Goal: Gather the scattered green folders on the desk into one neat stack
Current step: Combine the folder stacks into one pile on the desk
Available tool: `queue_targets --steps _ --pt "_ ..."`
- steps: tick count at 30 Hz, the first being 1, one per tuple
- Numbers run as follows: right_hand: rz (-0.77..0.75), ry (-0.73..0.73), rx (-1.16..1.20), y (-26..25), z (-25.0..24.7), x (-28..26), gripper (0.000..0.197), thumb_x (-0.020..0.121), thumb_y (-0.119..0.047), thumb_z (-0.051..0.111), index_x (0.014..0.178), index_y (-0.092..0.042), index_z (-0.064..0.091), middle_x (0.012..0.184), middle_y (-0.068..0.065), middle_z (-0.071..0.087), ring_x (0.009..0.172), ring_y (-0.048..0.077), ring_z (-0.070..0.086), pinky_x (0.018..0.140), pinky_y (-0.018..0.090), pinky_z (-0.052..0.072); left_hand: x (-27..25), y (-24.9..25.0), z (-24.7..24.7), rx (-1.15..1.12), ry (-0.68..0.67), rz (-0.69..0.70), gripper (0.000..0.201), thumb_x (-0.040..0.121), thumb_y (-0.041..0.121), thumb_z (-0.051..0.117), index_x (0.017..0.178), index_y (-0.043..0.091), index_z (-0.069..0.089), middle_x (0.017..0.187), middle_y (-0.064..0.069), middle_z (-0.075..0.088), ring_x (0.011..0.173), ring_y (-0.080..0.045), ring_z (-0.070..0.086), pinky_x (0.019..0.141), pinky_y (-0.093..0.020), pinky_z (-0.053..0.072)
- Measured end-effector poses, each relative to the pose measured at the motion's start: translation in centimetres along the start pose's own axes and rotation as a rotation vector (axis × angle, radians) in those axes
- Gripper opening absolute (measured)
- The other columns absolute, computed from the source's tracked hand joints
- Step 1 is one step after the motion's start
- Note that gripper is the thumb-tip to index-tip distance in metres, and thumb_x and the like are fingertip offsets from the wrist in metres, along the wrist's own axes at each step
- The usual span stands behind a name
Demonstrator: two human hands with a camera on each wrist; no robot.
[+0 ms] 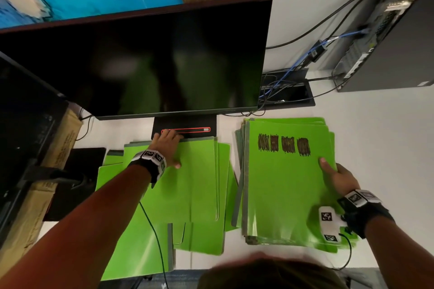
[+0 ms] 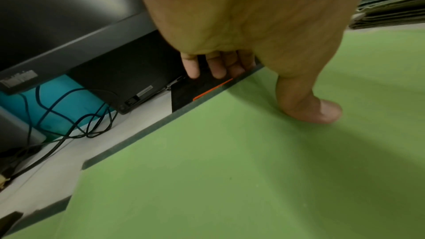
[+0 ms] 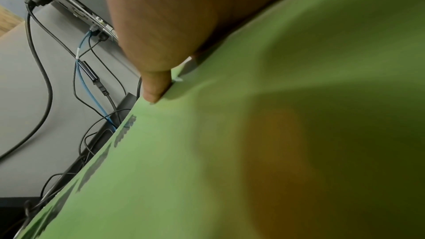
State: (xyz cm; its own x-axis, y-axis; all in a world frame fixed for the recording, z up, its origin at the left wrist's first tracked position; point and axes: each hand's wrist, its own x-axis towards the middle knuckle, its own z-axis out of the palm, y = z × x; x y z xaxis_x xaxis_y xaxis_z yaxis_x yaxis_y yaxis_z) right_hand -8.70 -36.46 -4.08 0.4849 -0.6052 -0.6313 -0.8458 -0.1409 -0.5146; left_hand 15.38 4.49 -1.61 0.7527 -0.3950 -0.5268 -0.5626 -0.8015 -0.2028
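Green folders lie in two groups on the white desk [image 1: 380,138]. Several scattered folders [image 1: 187,183] overlap at the left and centre, one reaching the near edge [image 1: 138,248]. A thicker stack [image 1: 281,183] sits on the right, its top folder marked with dark scribbles [image 1: 283,144]. My left hand [image 1: 172,148] holds the far edge of the uppermost left folder [image 2: 230,170], thumb [image 2: 322,112] on top and fingers [image 2: 216,68] curled past the edge over the monitor base. My right hand [image 1: 333,171] grips the right edge of the scribbled folder [image 3: 230,152], thumb [image 3: 156,88] on top and fingers hidden underneath.
A large dark monitor [image 1: 141,61] stands just behind the left folders, its black base [image 1: 195,124] touching them. A second screen and a cardboard box [image 1: 63,138] are at the left. A computer tower [image 1: 387,42] and tangled cables [image 1: 293,73] occupy the back right.
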Motion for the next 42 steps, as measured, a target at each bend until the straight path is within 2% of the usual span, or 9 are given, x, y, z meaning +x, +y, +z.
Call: queue_targets --steps 4,9,13,21,29,32,35,37,42 --pt "0.007 -0.001 0.006 -0.1 0.0 -0.3 0.084 0.083 -0.071 0.043 0.14 -0.008 0.044 0.142 0.02 0.047 0.125 0.039 0.048 0.104 0.045 0.035 -0.3 0.1 0.4 -0.065 -0.05 -0.015 0.104 0.062 0.052 0.081 0.145 0.021 0.027 0.147 -0.004 0.031 0.138 -0.027 0.027 0.111 -0.049 0.028" --pt "0.04 0.005 0.001 -0.2 -0.2 -0.8 0.089 0.083 -0.072 0.042 0.144 -0.007 0.037 0.147 0.021 0.04 0.131 0.039 0.041 0.108 0.046 0.031 -0.5 0.4 0.1 -0.053 0.008 -0.02 0.105 0.055 0.054 0.084 0.138 0.015 0.032 0.14 -0.004 0.038 0.132 -0.026 0.035 0.111 -0.047 0.029" --pt "0.033 -0.003 0.014 0.1 0.1 -0.6 0.123 0.053 -0.095 0.033 0.141 -0.01 0.042 0.143 0.019 0.046 0.126 0.039 0.047 0.107 0.05 0.035 -1.0 -0.6 0.7 -0.168 -0.023 -0.01 0.109 0.051 0.051 0.087 0.136 0.014 0.03 0.141 -0.004 0.04 0.131 -0.027 0.042 0.11 -0.051 0.032" --pt "0.028 0.007 -0.016 0.2 0.0 -0.6 0.083 0.085 -0.07 0.041 0.141 -0.009 0.041 0.144 0.02 0.044 0.128 0.039 0.045 0.105 0.045 0.034 -0.7 -0.6 1.2 -0.133 -0.013 0.036 0.105 0.05 0.057 0.085 0.134 0.018 0.034 0.134 -0.003 0.042 0.125 -0.026 0.045 0.111 -0.046 0.032" --pt "0.017 0.008 -0.007 0.2 -0.2 -0.7 0.076 0.089 -0.063 0.042 0.141 -0.007 0.041 0.143 0.021 0.045 0.127 0.04 0.045 0.103 0.045 0.034 -1.4 0.3 1.6 -0.141 -0.009 0.016 0.106 0.05 0.06 0.083 0.133 0.017 0.033 0.131 -0.002 0.045 0.122 -0.024 0.045 0.107 -0.044 0.033" --pt "0.011 0.004 -0.011 0.2 -0.1 -0.6 0.082 0.086 -0.068 0.041 0.142 -0.009 0.04 0.144 0.02 0.045 0.127 0.039 0.046 0.105 0.046 0.034 -1.8 0.2 1.2 -0.179 -0.041 0.038 0.107 0.051 0.054 0.086 0.137 0.021 0.03 0.135 -0.001 0.042 0.123 -0.025 0.048 0.107 -0.045 0.033" --pt "0.013 -0.001 -0.017 0.3 -0.1 -0.5 0.098 0.074 -0.081 0.038 0.141 -0.01 0.042 0.142 0.02 0.046 0.126 0.039 0.047 0.105 0.046 0.035 -2.4 -0.2 -0.5 -0.145 -0.037 0.046 0.107 0.052 0.059 0.082 0.139 0.018 0.037 0.137 0.0 0.042 0.123 -0.024 0.048 0.108 -0.044 0.03" --pt "0.014 0.001 -0.017 0.4 -0.1 -0.5 0.108 0.064 -0.087 0.034 0.141 -0.01 0.043 0.142 0.02 0.047 0.125 0.039 0.048 0.105 0.047 0.036 -3.1 -0.7 -2.3 -0.182 0.007 0.03 0.102 0.049 0.06 0.083 0.132 0.018 0.044 0.129 -0.004 0.051 0.12 -0.025 0.048 0.103 -0.039 0.031" --pt "-0.001 -0.009 -0.01 0.5 -0.3 -0.4 0.087 0.082 -0.072 0.043 0.142 -0.008 0.041 0.145 0.02 0.043 0.129 0.039 0.044 0.107 0.045 0.033 -6.0 -2.2 -7.7 -0.441 0.228 0.029 0.082 0.045 0.043 0.091 0.112 0.017 0.05 0.107 -0.009 0.065 0.099 -0.029 0.061 0.078 -0.031 0.04"
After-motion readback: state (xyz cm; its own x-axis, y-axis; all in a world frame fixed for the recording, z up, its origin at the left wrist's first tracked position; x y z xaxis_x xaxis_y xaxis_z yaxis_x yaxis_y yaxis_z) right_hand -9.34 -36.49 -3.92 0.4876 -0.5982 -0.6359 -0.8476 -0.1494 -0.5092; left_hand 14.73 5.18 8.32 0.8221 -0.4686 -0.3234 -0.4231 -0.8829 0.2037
